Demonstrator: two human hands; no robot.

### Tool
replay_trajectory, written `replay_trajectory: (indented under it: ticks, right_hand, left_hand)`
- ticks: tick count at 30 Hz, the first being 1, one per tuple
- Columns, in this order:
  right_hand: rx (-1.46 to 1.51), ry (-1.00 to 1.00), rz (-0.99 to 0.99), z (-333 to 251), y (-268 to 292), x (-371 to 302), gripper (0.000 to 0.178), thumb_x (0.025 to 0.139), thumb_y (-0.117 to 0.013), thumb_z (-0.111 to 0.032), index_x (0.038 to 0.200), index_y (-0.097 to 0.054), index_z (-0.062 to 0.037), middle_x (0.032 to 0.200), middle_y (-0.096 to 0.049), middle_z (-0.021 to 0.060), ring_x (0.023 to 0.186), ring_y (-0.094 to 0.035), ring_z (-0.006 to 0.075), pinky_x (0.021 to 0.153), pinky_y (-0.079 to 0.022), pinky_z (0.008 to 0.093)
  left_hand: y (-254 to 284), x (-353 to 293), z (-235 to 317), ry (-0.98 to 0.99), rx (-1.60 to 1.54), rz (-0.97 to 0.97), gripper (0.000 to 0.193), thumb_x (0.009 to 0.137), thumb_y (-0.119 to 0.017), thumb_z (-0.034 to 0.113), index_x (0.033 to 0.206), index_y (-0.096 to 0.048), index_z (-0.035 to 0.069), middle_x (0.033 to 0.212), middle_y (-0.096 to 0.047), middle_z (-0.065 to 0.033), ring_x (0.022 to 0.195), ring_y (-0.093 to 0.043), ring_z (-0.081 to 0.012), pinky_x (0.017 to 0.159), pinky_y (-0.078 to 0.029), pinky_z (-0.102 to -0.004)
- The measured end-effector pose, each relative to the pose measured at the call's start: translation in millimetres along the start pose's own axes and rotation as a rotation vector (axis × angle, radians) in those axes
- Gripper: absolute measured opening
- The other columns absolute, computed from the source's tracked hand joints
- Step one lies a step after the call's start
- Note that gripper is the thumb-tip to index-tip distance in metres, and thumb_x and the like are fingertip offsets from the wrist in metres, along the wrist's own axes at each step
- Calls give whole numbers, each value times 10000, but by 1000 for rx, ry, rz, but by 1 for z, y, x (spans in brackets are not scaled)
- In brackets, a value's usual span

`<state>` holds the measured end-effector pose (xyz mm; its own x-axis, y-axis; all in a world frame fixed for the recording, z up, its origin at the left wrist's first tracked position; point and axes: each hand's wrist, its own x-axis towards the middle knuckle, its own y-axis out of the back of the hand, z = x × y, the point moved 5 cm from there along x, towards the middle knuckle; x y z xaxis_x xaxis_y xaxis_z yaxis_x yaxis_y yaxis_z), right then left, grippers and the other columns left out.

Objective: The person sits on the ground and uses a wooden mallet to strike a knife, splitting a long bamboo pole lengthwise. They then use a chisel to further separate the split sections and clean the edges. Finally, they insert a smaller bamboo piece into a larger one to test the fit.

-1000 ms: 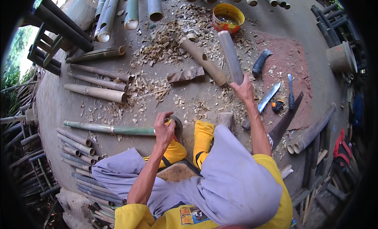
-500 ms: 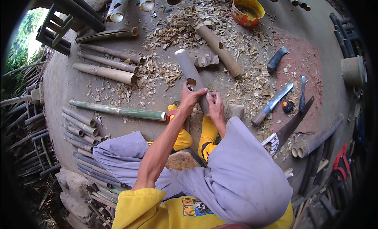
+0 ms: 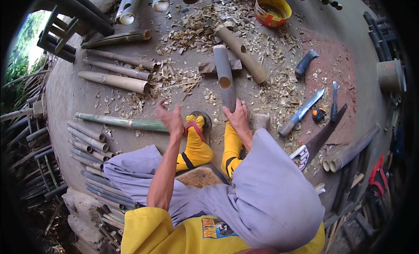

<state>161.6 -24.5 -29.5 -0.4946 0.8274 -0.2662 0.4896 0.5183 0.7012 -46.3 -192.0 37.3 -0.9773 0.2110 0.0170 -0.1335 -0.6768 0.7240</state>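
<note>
My right hand [image 3: 238, 117] grips the near end of a dark bamboo tube [image 3: 224, 70] that has an oval hole cut in its upper side. The tube's far part lies over a small wooden block [image 3: 207, 68]. My left hand [image 3: 170, 117] is lifted off the tube, fingers spread and holding nothing, above the end of a green bamboo pole [image 3: 122, 121]. A second, tan bamboo tube [image 3: 244, 53] with a notch lies just beyond the block. Near my right hand a short wooden stump [image 3: 261, 121] stands on the ground.
To the right lie a large knife [image 3: 302, 113], a tape measure [image 3: 319, 114], a chisel [image 3: 334, 101], a handsaw [image 3: 321, 138] and a dark-handled tool [image 3: 306, 63]. A yellow-red bowl [image 3: 273, 10] stands far off amid wood shavings [image 3: 198, 31]. Bamboo lengths [image 3: 115, 80] lie on the left.
My left hand has let go of the tube and moved left, opening. The tube has swung more upright in view, its hole now facing up, and my right hand has shifted to its near end.
</note>
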Motion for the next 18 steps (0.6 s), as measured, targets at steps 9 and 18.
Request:
replay_trajectory:
  ticks: [9,18]
  right_hand:
    - [170,65,34,-21,66,-25,439,769,-676,-167,1169,-570,-21,918,-575,112,776,-585,206,720,-488,318]
    - [1026,-198,-636,-64,88,-40,646,785,-673,-87,1360,-379,-95,1072,-544,112,823,-603,190,651,-524,288]
  left_hand:
    - [38,-2,-150,1035,-585,49,579,659,-768,134,1122,-442,15,1106,-514,-117,998,-542,-269,777,-482,-490]
    - [-3,-34,26,856,-1406,-642,220,711,-740,153,882,-606,115,955,-603,-41,933,-547,-190,861,-434,-390]
